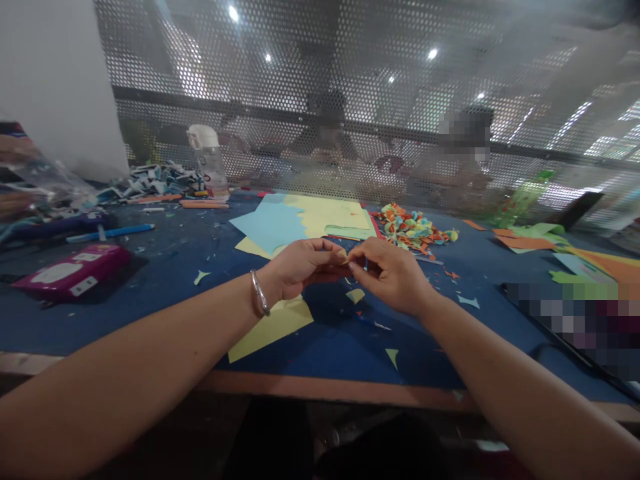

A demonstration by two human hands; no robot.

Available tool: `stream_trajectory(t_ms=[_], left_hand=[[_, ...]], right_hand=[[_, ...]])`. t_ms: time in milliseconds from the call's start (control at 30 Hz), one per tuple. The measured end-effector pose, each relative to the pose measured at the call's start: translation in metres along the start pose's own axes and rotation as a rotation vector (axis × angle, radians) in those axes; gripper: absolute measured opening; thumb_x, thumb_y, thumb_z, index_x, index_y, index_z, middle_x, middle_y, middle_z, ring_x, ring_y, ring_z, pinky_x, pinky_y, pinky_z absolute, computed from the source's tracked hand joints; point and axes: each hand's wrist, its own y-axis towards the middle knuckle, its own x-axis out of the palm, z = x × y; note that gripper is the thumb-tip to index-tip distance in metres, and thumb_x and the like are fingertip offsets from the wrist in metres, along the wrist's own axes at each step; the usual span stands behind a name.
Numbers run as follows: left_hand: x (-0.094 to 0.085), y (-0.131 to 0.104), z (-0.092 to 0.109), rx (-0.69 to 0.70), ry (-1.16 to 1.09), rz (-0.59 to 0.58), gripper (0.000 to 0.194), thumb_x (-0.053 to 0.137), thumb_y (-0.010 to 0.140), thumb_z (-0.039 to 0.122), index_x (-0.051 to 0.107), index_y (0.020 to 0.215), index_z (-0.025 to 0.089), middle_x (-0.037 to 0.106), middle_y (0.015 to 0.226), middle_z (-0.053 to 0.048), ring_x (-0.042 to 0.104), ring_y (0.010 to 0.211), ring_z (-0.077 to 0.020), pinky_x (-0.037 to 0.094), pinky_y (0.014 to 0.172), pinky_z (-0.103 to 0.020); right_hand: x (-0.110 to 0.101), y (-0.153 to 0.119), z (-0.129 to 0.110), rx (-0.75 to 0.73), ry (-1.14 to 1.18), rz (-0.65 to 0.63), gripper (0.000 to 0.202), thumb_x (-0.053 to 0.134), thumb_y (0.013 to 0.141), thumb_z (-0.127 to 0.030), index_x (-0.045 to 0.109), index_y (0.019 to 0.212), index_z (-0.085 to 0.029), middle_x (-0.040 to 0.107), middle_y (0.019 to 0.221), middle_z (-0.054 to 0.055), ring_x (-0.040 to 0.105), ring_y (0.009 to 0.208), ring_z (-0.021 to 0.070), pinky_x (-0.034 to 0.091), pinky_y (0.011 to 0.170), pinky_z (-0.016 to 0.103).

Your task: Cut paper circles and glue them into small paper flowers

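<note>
Between my two hands is a small piece of yellow paper (343,254), pinched at the fingertips. My left hand (307,263), with a silver bracelet (260,293) at the wrist, closes on it from one side. From the other side my right hand (387,270) grips its edge with thumb and forefinger. Most of the piece is hidden by the fingers. Below the hands lie a yellow paper scrap (355,295) and a thin blue-handled tool (373,323). A larger yellow sheet (273,327) lies partly under my left wrist.
Blue and yellow sheets (270,223) lie behind the hands, beside a heap of colourful paper pieces (413,225). A bottle (210,163), a magenta pack (75,270) and a blue pen (113,233) are on the left. A perforated metal screen (280,87) rises behind the table.
</note>
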Motion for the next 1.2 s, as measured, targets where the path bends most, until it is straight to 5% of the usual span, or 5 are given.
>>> stream_trajectory(t_ms=[333, 600, 1200], left_hand=[[0.005, -0.004, -0.004, 0.153, 0.083, -0.024, 0.007, 0.074, 0.079, 0.018, 0.072, 0.079, 0.011, 0.074, 0.074, -0.005, 0.069, 0.072, -0.0122, 0.055, 0.079, -0.028], [0.002, 0.001, -0.011, 0.346, 0.352, 0.023, 0.013, 0.077, 0.073, 0.023, 0.072, 0.082, 0.015, 0.073, 0.074, -0.004, 0.066, 0.069, -0.0133, 0.054, 0.072, -0.029], [0.000, 0.000, -0.010, 0.360, 0.478, 0.023, 0.011, 0.070, 0.079, 0.027, 0.073, 0.078, 0.017, 0.076, 0.075, -0.005, 0.071, 0.071, -0.0158, 0.059, 0.074, -0.031]], right_hand=[[0.004, 0.003, 0.002, 0.266, 0.228, 0.004, 0.005, 0.060, 0.082, -0.022, 0.061, 0.082, -0.017, 0.057, 0.067, -0.001, 0.046, 0.056, 0.0095, 0.038, 0.053, 0.023], [0.003, 0.005, 0.000, 0.292, 0.210, 0.028, 0.007, 0.061, 0.081, -0.024, 0.060, 0.079, -0.017, 0.055, 0.064, -0.002, 0.046, 0.054, 0.0093, 0.038, 0.052, 0.024], [0.002, 0.003, 0.002, 0.281, 0.206, 0.025, 0.008, 0.063, 0.082, -0.026, 0.062, 0.082, -0.017, 0.058, 0.068, -0.001, 0.048, 0.056, 0.0098, 0.040, 0.053, 0.024]])
